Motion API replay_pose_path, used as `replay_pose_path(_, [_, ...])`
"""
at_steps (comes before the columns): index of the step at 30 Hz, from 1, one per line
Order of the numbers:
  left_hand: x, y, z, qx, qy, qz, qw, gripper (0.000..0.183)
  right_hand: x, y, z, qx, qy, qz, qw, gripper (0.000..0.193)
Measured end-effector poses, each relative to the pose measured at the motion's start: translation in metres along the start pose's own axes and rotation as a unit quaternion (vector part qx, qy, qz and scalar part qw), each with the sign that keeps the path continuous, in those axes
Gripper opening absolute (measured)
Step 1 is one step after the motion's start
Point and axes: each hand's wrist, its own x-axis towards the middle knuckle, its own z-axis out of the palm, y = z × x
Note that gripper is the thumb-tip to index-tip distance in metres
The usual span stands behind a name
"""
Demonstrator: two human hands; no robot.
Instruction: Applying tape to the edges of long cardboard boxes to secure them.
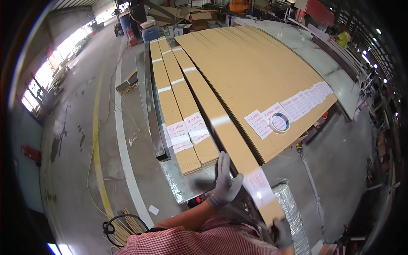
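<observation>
A long, narrow cardboard-wrapped strip lies lengthwise in front of me, with a white label taped near its near end and bands of clear tape along it. My right hand, in a grey glove, grips the strip's near end; some of its fingers are hidden. My left hand, also gloved, has its fingers stretched out beside the strip's left edge, its thumb close to the cardboard. Just beyond those fingers end two more cardboard-wrapped strips side by side, each with a taped label.
Right of the strips, a wide stack of cardboard sheets carries a row of labels and a tape roll. A dark metal profile runs along the left. A foil-wrapped bundle stands by my right hand. A person is far right.
</observation>
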Motion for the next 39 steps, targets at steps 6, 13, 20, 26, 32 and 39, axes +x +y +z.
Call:
replay_pose_path(6, [0.023, 0.001, 0.010, 0.225, -0.066, 0.061, 0.970, 0.074, 0.048, -0.043, -0.012, -0.100, -0.072, -0.041, 0.992, 0.071])
replay_pose_path(13, [0.023, 0.003, 0.026, 0.289, -0.048, 0.103, 0.951, 0.092, 0.046, -0.032, -0.206, -0.385, 0.048, 0.074, 0.919, 0.075])
replay_pose_path(20, [0.010, -0.018, 0.017, 0.195, 0.035, -0.015, 0.980, 0.100, 0.055, -0.029, -0.269, -0.287, -0.046, 0.243, 0.925, 0.085])
replay_pose_path(26, [0.039, -0.023, 0.026, 0.156, 0.024, -0.042, 0.987, 0.105, 0.070, -0.063, -0.273, -0.335, -0.033, 0.249, 0.908, 0.081])
replay_pose_path(32, [0.062, 0.023, 0.032, -0.001, 0.013, -0.005, 1.000, 0.076, 0.090, -0.091, -0.200, -0.419, -0.036, 0.001, 0.907, 0.081])
replay_pose_path(39, [0.237, 0.051, 0.104, 0.393, -0.153, 0.113, 0.900, 0.035, 0.211, -0.045, -0.021, -0.019, -0.116, 0.068, 0.991, 0.055])
